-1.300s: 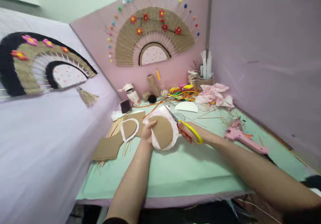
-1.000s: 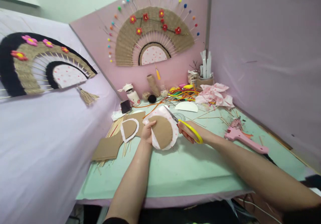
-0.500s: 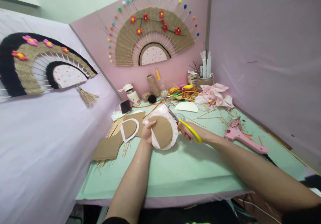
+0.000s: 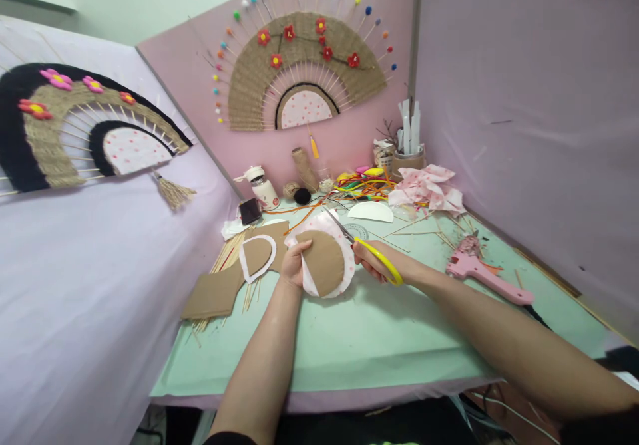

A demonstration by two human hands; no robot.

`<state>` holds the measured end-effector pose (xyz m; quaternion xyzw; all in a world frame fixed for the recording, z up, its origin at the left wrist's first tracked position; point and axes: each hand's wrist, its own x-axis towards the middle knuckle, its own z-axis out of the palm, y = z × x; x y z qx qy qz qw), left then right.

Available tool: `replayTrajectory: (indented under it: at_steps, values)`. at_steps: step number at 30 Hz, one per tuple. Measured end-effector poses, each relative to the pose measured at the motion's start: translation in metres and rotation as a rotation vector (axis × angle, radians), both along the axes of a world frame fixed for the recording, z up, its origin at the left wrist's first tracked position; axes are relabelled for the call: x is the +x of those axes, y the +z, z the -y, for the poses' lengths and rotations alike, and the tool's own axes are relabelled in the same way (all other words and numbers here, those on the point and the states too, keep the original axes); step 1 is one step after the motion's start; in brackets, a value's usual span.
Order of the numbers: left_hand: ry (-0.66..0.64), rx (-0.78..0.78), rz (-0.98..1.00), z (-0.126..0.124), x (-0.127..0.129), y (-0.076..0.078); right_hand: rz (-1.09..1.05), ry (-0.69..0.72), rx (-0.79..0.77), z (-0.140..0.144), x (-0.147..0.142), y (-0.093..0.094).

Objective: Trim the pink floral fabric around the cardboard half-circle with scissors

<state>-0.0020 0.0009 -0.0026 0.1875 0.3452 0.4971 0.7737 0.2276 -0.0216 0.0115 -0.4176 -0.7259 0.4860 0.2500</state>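
Right now the left hand (image 4: 294, 263) pinches the left edge of a cardboard half-disc (image 4: 323, 263) backed with white dotted fabric, holding it just above the green table (image 4: 369, 338), its rounded edge toward the right and its straight edge under the thumb. Beside it, the right hand (image 4: 375, 263) is closed through the yellow handles of the scissors (image 4: 367, 249), whose long axis runs up and left, the blades lying along the fabric's upper right rim with their tips pointing to the back wall. Near the person the tabletop is bare up to its front edge. Left of the hands lie cardboard offcuts (image 4: 219, 285) over thin sticks; to the right, well apart, a pink glue gun (image 4: 486, 277).
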Motion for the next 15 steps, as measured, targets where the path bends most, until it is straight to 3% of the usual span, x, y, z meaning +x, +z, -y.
replayTrajectory:
  at_steps: [9,15]
  values:
    - [0.015,0.001,0.006,0.0016,0.0014,0.0019,-0.001,-0.058,-0.064,0.0042,-0.0003,0.0098]
    - [-0.005,0.012,0.008,0.0015,0.0006,0.0021,0.037,-0.049,-0.010,-0.0001,0.0000,0.0034]
